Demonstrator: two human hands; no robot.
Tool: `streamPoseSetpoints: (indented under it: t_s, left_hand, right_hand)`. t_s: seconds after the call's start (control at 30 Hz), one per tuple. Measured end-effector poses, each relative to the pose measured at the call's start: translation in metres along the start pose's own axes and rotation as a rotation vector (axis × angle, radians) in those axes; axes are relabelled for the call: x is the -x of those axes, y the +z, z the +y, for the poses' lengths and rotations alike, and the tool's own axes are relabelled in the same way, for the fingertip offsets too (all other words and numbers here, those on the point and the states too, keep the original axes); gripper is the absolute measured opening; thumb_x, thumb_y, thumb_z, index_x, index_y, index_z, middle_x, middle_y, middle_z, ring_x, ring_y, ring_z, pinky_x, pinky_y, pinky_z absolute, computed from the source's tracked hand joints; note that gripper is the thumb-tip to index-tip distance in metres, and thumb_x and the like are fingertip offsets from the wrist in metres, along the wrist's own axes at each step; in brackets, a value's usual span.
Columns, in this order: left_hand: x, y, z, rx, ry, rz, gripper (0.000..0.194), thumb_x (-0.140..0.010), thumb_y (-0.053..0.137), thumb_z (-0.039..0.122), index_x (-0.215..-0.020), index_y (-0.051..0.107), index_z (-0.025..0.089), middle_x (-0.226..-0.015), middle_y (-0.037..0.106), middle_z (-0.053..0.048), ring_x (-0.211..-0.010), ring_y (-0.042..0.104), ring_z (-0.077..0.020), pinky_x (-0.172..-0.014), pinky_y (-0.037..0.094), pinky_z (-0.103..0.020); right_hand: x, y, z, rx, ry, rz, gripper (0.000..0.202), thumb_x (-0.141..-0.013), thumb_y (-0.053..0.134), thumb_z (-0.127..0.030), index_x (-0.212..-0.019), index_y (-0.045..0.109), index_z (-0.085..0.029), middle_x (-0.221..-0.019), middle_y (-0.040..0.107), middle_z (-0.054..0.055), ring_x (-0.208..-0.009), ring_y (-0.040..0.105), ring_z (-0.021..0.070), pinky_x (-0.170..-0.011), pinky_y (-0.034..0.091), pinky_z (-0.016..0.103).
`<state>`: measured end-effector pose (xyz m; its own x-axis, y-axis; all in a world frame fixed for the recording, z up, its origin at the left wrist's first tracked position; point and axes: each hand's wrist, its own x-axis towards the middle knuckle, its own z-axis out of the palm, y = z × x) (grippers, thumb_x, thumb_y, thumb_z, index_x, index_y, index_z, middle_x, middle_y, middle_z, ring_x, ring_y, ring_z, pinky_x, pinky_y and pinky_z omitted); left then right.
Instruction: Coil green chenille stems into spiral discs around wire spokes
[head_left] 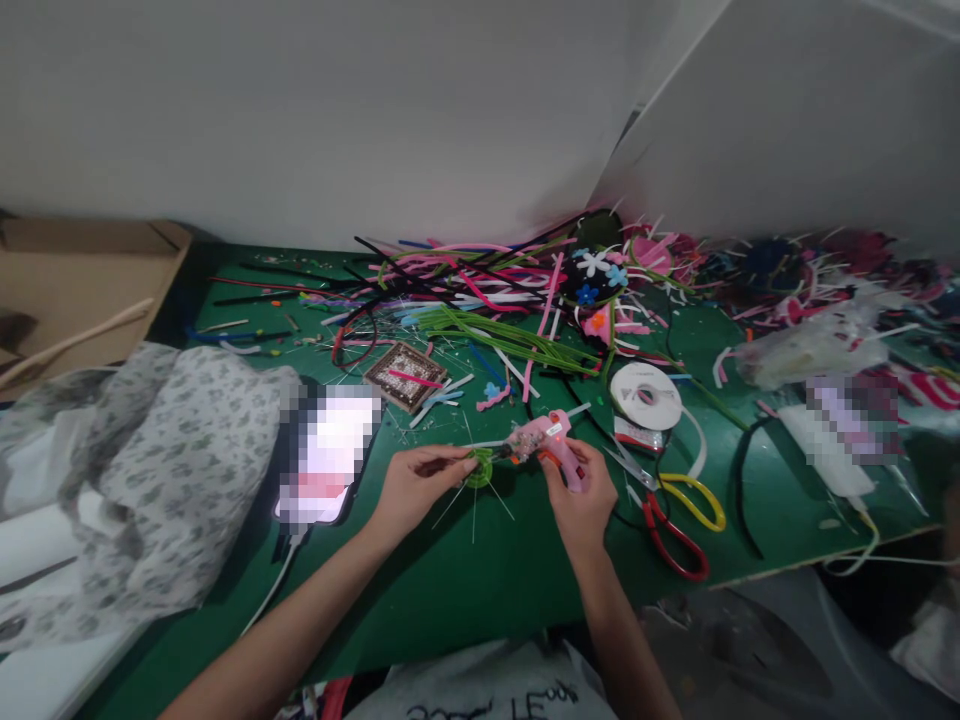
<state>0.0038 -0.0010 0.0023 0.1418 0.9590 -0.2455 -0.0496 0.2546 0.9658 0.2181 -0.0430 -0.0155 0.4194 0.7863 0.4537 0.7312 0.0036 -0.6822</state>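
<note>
Between the fingertips of my left hand is a small green coiled piece with thin white spokes sticking out from it. My right hand grips the handle of a pink hot glue gun. The gun's nozzle points left and meets the upper right edge of the green piece; whether it touches cannot be made out. A glue stick end shows at the gun's back. Just right of that hand lie scissors with one yellow and one red handle.
A phone on a cable lies left, beside floral cloth. Behind are a small beaded tray, green pipe cleaners and a colourful pile of stems. A white ribbon spool and a plastic bag are at right.
</note>
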Motion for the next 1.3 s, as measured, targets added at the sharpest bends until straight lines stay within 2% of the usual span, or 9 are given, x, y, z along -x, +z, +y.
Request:
streamPoseSetpoints:
  t_s: [0.8, 1.03, 1.3]
  left_hand:
    - [0.0012, 0.0013, -0.0005, 0.034, -0.01, -0.04, 0.015, -0.065, 0.078, 0.025, -0.078, 0.077, 0.018, -0.072, 0.075, -0.007, -0.062, 0.068, -0.0166, -0.06, 0.055, -0.026]
    - [0.0018, 0.0007, -0.0004, 0.032, -0.004, -0.035, 0.016, -0.064, 0.078, 0.025, -0.077, 0.077, 0.017, -0.07, 0.074, -0.007, -0.06, 0.067, -0.0159, -0.057, 0.054, -0.025]
    - [0.0001, -0.0005, -0.0007, 0.023, 0.0, -0.012, 0.017, -0.064, 0.079, 0.026, -0.079, 0.076, 0.017, -0.07, 0.074, -0.006, -0.06, 0.066, -0.0159, -0.057, 0.054, -0.026]
  right_hand:
    - [-0.0009, 0.005, -0.0007, 0.069, -0.047, -0.043, 0.031, -0.078, 0.066, -0.035, -0.103, 0.06, -0.018, -0.096, 0.066, 0.01, -0.088, 0.063, 0.0234, -0.077, 0.052, 0.037]
    - [-0.0025, 0.0042, 0.0032, 0.027, 0.04, 0.026, 0.033, -0.076, 0.068, -0.035, -0.103, 0.061, -0.018, -0.095, 0.066, 0.01, -0.087, 0.063, 0.0233, -0.077, 0.053, 0.037]
    - [-0.0004, 0.0013, 0.0034, -0.059, 0.044, 0.042, 0.035, -0.074, 0.071, -0.033, -0.104, 0.061, -0.017, -0.097, 0.066, 0.01, -0.088, 0.064, 0.0227, -0.077, 0.054, 0.037]
